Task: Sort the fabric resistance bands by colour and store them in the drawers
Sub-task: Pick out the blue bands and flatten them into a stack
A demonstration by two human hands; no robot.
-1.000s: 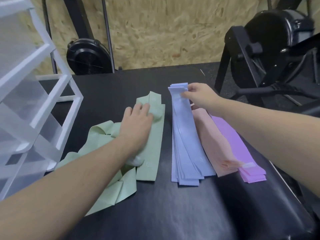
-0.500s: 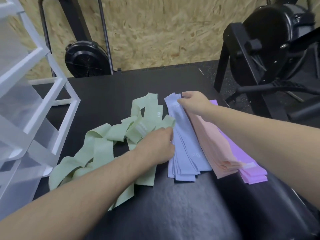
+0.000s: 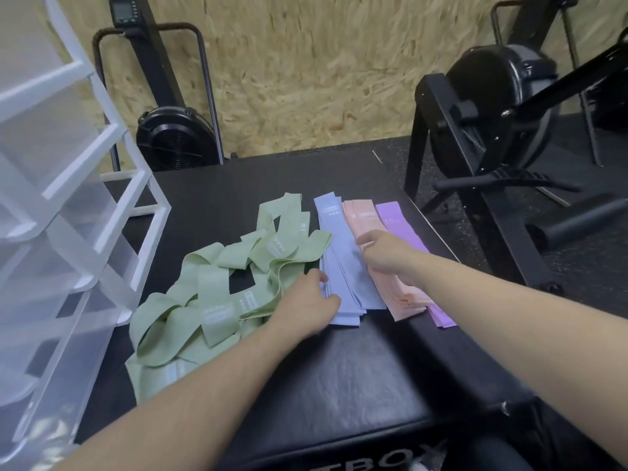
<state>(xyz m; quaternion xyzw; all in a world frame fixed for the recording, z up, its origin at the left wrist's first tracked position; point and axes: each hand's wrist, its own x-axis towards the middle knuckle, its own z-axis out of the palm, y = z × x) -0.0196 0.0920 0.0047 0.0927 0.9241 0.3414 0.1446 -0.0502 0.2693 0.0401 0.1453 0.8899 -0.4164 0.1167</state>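
Note:
Four colours of bands lie on the black padded bench point(image 3: 339, 385). The green bands point(image 3: 217, 287) form a loose tangled heap at the left. Beside them are a flat blue stack point(image 3: 343, 263), a pink stack point(image 3: 363, 215) and a purple stack point(image 3: 394, 219), laid side by side. My left hand point(image 3: 306, 300) grips the near left edge of the blue stack, thumb on top. My right hand point(image 3: 384, 253) rests with fairly straight fingers on the seam between the blue and pink stacks. My right forearm hides the near ends of the pink and purple bands.
A white-framed drawer unit point(image 3: 112, 212) with translucent drawers stands at the left, its drawers pulled out over the bench. A black exercise machine point(image 3: 492, 113) stands close on the right and another fan machine point(image 3: 176, 137) at the back by the chipboard wall.
My left hand left the green bands, now a loose heap, and moved to the blue stack's near left edge. My right hand slid from the blue stack's far end to its right side.

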